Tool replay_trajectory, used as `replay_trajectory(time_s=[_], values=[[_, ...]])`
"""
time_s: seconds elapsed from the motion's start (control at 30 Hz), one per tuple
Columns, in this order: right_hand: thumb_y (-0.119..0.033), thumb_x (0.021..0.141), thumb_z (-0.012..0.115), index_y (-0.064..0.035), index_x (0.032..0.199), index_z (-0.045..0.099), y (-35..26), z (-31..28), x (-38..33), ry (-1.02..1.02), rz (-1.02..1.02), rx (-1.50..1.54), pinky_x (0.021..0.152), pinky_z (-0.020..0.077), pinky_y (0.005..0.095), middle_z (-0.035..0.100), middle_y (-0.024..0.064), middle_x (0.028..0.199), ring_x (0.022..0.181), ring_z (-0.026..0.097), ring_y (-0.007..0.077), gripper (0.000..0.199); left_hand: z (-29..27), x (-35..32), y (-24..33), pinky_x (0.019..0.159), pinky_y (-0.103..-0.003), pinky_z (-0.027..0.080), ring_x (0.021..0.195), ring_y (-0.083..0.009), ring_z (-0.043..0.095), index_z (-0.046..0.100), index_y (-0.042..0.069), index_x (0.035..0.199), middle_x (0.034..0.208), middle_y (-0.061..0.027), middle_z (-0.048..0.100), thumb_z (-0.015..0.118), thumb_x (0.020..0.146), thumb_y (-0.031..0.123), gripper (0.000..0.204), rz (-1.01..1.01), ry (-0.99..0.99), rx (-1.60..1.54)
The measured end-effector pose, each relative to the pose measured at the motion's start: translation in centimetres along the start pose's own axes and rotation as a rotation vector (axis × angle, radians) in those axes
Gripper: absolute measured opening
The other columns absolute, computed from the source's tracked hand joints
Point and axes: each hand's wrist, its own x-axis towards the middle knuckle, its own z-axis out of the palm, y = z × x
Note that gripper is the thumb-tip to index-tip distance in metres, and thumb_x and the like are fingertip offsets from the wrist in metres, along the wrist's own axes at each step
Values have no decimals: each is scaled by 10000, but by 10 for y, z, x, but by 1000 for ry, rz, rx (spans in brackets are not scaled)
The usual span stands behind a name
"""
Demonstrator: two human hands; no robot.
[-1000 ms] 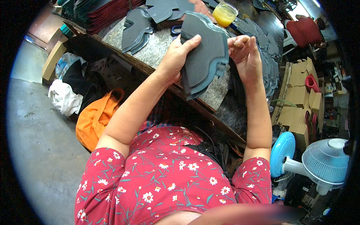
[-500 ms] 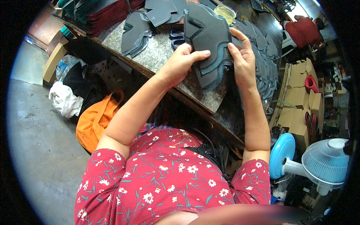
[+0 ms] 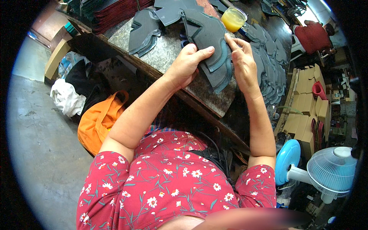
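Note:
A dark grey curved cut-out piece (image 3: 209,42) with a teal edge lies on the stone slab (image 3: 170,53) of the workbench. My left hand (image 3: 186,64) presses on its near left part, thumb stretched across it. My right hand (image 3: 240,61) pinches its right edge with the fingertips. More grey pieces of the same kind lie stacked under it (image 3: 220,78).
A pile of grey cut-outs (image 3: 143,32) sits at the slab's left, and a row of overlapping ones (image 3: 270,65) runs along the right. A small cup of yellow liquid (image 3: 234,19) stands behind. On the floor are an orange bag (image 3: 97,120), cardboard boxes (image 3: 303,107) and a fan (image 3: 329,168).
The grey piece, held up in both hands a second ago, has come down flat onto the slab. Both hands went down with it and now press on it.

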Motion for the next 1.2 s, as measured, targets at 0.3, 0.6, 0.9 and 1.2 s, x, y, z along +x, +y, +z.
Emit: replay_trajectory(time_s=[0.3, 0.6, 0.9, 1.2], values=[[-593, 1000, 261, -150, 1059, 768, 8, -14, 5, -79, -165, 77, 1081, 294, 427, 511, 100, 1386, 1230, 451, 255, 676, -1, 2, 3, 812, -328, 567, 882, -180, 687, 603, -24, 1123, 1038, -121, 685, 618, 944, 184, 275, 10, 34, 0], [-665, 929, 349, -235, 1024, 772, -26, -20, 1, -94, -457, -473, 1124, 227, 453, 578, 40, 1352, 1281, 466, 268, 611, 0, 3, 1, 693, -307, 552, 807, -139, 666, 632, 13, 1008, 957, -82, 683, 639, 930, 166, 172, 44, 66, 3], [-671, 946, 260, -292, 1138, 727, -6, -20, 5, -30, -369, -601, 1134, 149, 520, 575, -7, 1362, 1289, 460, 253, 631, 3, 3, 1, 765, -305, 567, 841, -160, 678, 610, -21, 1077, 984, -99, 684, 632, 930, 162, 236, -24, 50, 27], [-617, 957, 322, -306, 1240, 650, 20, -11, 6, 45, -231, -642, 1066, 219, 654, 524, 27, 1404, 1281, 448, 294, 534, 3, 0, 4, 794, -323, 566, 880, -166, 675, 592, -26, 1107, 1029, -104, 675, 640, 916, 131, 251, -68, -7, 45]])
